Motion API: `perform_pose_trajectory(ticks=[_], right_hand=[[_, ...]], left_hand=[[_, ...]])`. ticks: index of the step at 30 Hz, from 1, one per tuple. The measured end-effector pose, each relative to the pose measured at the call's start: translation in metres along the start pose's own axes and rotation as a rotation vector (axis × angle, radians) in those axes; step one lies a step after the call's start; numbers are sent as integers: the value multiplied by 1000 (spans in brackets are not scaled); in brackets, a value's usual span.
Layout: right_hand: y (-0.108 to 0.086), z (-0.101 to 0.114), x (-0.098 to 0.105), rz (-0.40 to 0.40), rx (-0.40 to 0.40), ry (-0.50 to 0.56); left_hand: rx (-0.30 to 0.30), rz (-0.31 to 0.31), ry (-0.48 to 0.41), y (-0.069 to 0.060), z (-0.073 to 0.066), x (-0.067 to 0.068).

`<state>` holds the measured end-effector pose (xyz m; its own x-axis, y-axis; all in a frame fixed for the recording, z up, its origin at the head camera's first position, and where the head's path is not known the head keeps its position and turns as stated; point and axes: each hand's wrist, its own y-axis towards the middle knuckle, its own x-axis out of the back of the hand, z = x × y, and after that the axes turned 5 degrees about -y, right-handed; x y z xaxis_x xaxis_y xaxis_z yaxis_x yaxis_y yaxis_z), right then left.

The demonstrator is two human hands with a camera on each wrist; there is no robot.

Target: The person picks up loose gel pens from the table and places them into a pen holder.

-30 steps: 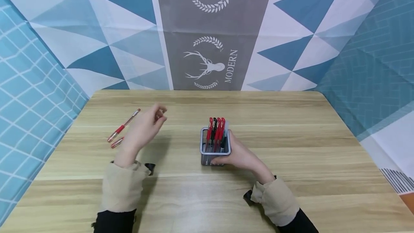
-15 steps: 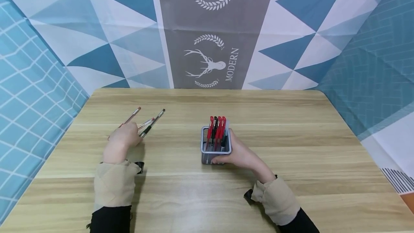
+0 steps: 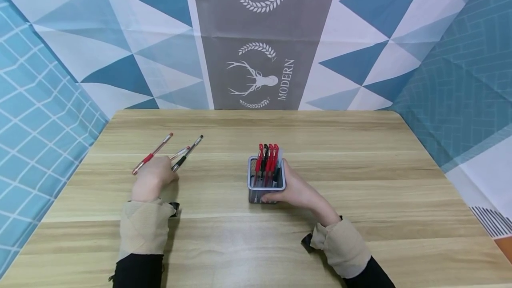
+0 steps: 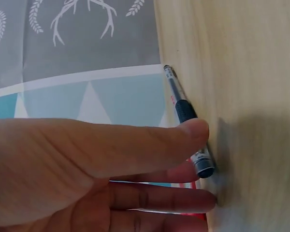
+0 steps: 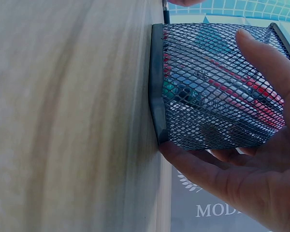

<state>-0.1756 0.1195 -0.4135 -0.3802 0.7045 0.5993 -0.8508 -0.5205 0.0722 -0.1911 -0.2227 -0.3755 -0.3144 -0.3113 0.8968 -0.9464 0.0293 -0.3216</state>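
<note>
My left hand [image 3: 154, 177] is low over the left of the table, with thumb and fingers around the lower end of a black-gripped gel pen [image 3: 187, 154]. In the left wrist view, the thumb lies across that pen [image 4: 186, 110] and the index finger is behind it. A red gel pen [image 3: 153, 154] lies just beyond the hand. Another thin pen [image 3: 181, 152] sits between them, its lower end hidden by the hand. My right hand [image 3: 298, 188] grips the side of a dark mesh pen holder [image 3: 266, 189] holding several upright red and black pens [image 3: 268, 163].
All of this is on a wooden table [image 3: 256, 243]. Patterned blue, white and grey cloth [image 3: 256, 57] hangs behind its back edge. Blue tile-patterned cloth [image 3: 44, 101] borders the left side.
My left hand has moved down and left from its raised position, uncovering the black-gripped pen. It then shifts slightly right, off the red pen. The right hand and holder stay in place.
</note>
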Motion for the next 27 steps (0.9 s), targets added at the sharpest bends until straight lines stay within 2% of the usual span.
perform_pose_trajectory(ticks=[3,10,16,22,27], right_hand=[[0,0,0,4,-5,4],[-1,1,0,7,-1,13],[-2,1,0,9,-13,18],[-1,0,0,12,-13,30],[0,-1,1,20,-14,32]], left_hand=[[12,-5,4,1,1,-3],[18,-61,18,6,7,-8],[3,-53,16,3,5,-4],[-8,-136,9,3,4,1],[-15,-162,-21,0,2,5]])
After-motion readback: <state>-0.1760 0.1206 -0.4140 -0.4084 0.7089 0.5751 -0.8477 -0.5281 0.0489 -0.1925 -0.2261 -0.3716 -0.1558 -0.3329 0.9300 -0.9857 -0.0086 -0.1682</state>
